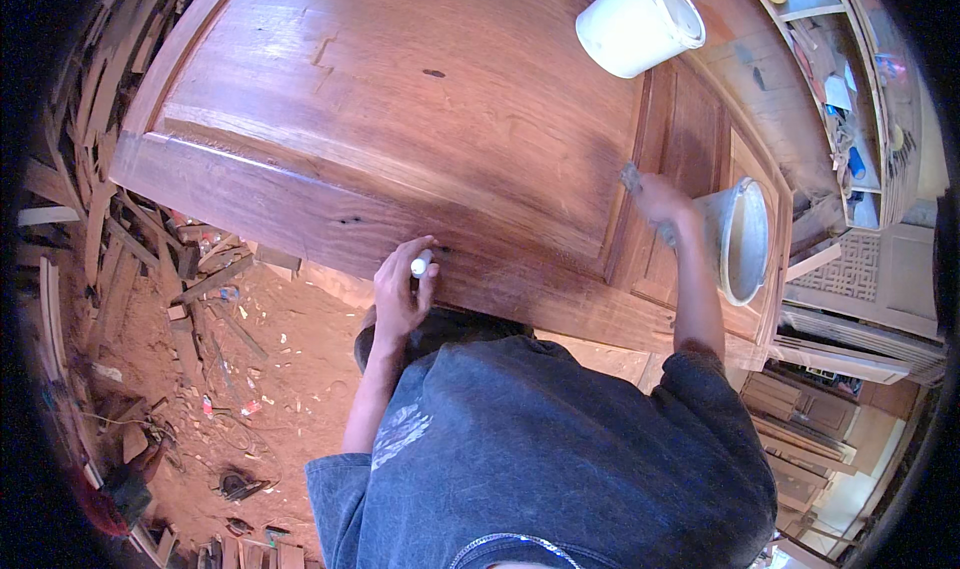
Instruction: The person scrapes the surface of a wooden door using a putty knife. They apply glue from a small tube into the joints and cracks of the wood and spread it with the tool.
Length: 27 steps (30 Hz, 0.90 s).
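Observation:
A large reddish-brown wooden door [400, 99] lies flat in front of me. My left hand [400, 294] grips a small white tube-like thing [421, 264] and presses its tip against the door's near rail by a small dark spot. My right hand [655, 199] reaches out over the door's right panels and is closed on a small tool with a grey head [631, 177]; what kind of tool it is I cannot tell. My dark blue shirt fills the lower middle of the view.
A white plastic bucket [640, 19] stands on the door's far right. A metal bucket [745, 239] sits by my right hand at the door's edge. Wood offcuts [200, 299] litter the red dirt floor at left. Shelves with clutter [850, 89] stand at right.

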Each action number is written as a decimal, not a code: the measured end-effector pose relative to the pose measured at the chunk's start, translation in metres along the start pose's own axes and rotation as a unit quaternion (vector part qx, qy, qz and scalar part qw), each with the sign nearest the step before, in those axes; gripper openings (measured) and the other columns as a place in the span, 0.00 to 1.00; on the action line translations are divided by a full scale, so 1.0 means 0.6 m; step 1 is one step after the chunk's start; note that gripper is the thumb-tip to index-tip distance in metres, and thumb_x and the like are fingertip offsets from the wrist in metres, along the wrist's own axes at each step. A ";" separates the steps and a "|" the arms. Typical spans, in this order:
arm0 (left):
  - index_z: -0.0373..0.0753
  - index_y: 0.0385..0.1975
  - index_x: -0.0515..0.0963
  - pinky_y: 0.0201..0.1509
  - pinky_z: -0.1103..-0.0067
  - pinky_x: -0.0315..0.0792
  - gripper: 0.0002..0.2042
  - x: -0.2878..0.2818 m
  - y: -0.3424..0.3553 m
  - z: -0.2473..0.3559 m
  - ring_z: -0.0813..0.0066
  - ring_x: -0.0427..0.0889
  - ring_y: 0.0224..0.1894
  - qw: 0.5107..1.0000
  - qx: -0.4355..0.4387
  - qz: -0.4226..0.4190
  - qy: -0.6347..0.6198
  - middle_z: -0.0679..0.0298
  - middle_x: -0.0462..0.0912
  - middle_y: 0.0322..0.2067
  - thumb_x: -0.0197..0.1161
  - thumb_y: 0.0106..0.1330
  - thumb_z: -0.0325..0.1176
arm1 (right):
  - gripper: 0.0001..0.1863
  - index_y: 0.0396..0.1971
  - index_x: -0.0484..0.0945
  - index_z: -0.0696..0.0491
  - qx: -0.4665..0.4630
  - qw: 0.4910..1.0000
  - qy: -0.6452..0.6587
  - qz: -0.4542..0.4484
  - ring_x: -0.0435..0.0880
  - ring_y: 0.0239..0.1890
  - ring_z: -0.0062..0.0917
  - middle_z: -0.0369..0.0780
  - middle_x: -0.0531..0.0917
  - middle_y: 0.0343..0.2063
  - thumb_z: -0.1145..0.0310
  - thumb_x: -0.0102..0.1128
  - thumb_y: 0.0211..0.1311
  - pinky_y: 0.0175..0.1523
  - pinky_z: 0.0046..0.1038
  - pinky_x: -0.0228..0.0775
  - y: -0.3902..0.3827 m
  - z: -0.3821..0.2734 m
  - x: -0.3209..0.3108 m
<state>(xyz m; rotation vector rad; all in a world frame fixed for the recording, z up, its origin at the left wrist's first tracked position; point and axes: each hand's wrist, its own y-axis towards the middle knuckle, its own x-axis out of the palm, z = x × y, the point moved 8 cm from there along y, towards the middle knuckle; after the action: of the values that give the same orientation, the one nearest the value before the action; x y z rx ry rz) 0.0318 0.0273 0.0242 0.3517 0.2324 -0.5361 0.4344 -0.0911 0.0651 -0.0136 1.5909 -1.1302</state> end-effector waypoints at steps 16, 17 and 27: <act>0.34 0.49 0.75 0.48 0.66 0.76 0.16 -0.002 0.001 -0.002 0.51 0.82 0.44 0.999 0.024 -0.024 0.011 0.51 0.82 0.44 0.63 0.63 0.32 | 0.17 0.33 0.80 0.58 0.049 0.978 0.036 -0.201 0.81 0.23 0.29 0.41 0.82 0.24 0.58 0.53 0.63 0.26 0.35 0.71 0.068 0.050 -0.029; 0.34 0.49 0.75 0.48 0.66 0.76 0.16 -0.003 0.001 -0.002 0.51 0.82 0.44 0.999 0.026 -0.024 0.013 0.51 0.82 0.44 0.63 0.63 0.32 | 0.17 0.34 0.80 0.58 0.029 0.978 0.044 -0.200 0.80 0.23 0.29 0.41 0.82 0.25 0.58 0.52 0.63 0.26 0.35 0.70 0.087 0.071 -0.022; 0.34 0.49 0.76 0.48 0.66 0.76 0.17 -0.004 0.003 -0.003 0.52 0.82 0.44 0.999 0.035 -0.023 0.014 0.52 0.83 0.43 0.64 0.62 0.32 | 0.17 0.36 0.79 0.61 0.014 0.929 -0.181 -0.321 0.82 0.23 0.29 0.43 0.83 0.27 0.61 0.49 0.66 0.29 0.36 0.74 0.127 0.029 -0.035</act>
<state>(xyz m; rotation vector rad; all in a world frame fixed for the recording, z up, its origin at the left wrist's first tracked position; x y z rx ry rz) 0.0308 0.0304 0.0240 0.4236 0.2494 -0.5861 0.4959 -0.0499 0.0327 -0.7314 1.2573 -1.5414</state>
